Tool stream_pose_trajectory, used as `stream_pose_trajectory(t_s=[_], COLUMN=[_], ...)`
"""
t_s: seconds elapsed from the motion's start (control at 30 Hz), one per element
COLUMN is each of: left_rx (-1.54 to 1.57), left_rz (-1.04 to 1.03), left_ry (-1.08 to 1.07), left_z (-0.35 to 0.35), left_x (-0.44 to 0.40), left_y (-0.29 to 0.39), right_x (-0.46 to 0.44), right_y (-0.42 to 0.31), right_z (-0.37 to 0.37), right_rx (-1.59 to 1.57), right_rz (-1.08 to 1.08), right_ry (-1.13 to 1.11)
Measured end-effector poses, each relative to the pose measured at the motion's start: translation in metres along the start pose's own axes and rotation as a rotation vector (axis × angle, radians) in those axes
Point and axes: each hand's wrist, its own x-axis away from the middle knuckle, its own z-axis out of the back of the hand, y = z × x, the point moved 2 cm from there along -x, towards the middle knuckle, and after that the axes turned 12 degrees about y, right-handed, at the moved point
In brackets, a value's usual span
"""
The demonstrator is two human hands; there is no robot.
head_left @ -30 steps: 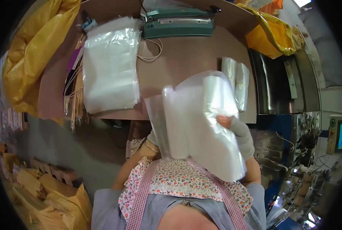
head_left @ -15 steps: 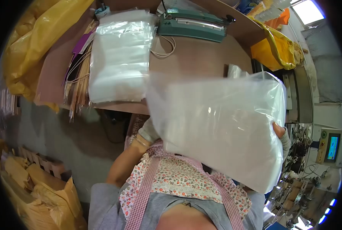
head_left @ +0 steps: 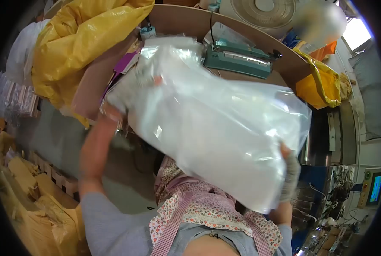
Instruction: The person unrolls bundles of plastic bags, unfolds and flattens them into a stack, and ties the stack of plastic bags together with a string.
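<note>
Glossy, translucent white plastic sheeting [head_left: 216,128]: held up, partly over the flat brown counter [head_left: 279,78]. Grey-gloved left hand [head_left: 131,89], blurred: gripping its left end. Grey-gloved right hand [head_left: 290,174]: gripping opposite end, thumb on top.

Clear plastic sheeting [head_left: 216,123] between both hands [head_left: 290,176], green sealer [head_left: 237,66] beyond.

The plastic [head_left: 224,128] is milky white, the apron [head_left: 214,215] flowered.
</note>
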Motion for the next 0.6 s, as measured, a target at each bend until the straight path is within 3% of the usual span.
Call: stream_pose_trajectory(t_s=[0.07, 0.1, 0.13, 0.17, 0.27, 0.3, 0.33, 0.37, 0.4, 0.47, 0.5, 0.53, 0.6], left_rx=[-0.016, -0.027, -0.264, -0.497, -0.743, -0.749, -0.918, -1.078, -1.078, -1.628, -1.642, -1.643, -1.145], left_rz=[0.182, 0.174, 0.088, -0.003, -0.151, -0.156, -0.310, -0.463, -0.457, -0.311, -0.401, -0.374, -0.390], left_ry=[-0.222, -0.231, -0.160, -0.085, -0.112, -0.129, -0.043, 0.050, 0.039, 0.142, 0.280, 0.261, 0.253], left_z=[0.044, 0.049, 0.053, 0.056, 0.053, 0.049, 0.046, 0.040, 0.033, 0.003, -0.002, 0.002, 0.020], left_x=[-0.075, -0.102, -0.128, -0.152, -0.229, -0.253, -0.273, -0.279, -0.284, -0.267, -0.259, -0.255, -0.244], left_y=[-0.005, -0.002, 0.002, 0.005, -0.007, -0.024, -0.042, -0.047, -0.056, -0.061, -0.067, -0.075, -0.080], right_x=[0.015, 0.004, -0.010, -0.010, -0.021, -0.036, -0.046, -0.044, -0.046, -0.048, -0.044, -0.047, -0.054], right_y=[0.012, 0.043, 0.077, 0.088, 0.143, 0.183, 0.210, 0.206, 0.205, 0.211, 0.193, 0.194, 0.196], right_z=[-0.054, -0.065, -0.078, -0.101, -0.166, -0.185, -0.198, -0.204, -0.211, -0.223, -0.222, -0.220, -0.220], right_rx=[0.106, 0.100, 0.094, -0.006, -0.335, -0.338, -0.337, -0.197, -0.196, -0.261, -0.298, -0.283, -0.361], right_rz=[-0.011, 0.006, 0.027, -0.008, -0.214, -0.168, -0.126, -0.222, -0.230, -0.591, -0.684, -0.705, -0.648], right_ry=[-0.042, -0.189, -0.334, -0.323, -0.233, -0.163, -0.093, -0.061, -0.051, -0.021, -0.068, -0.054, -0.035])
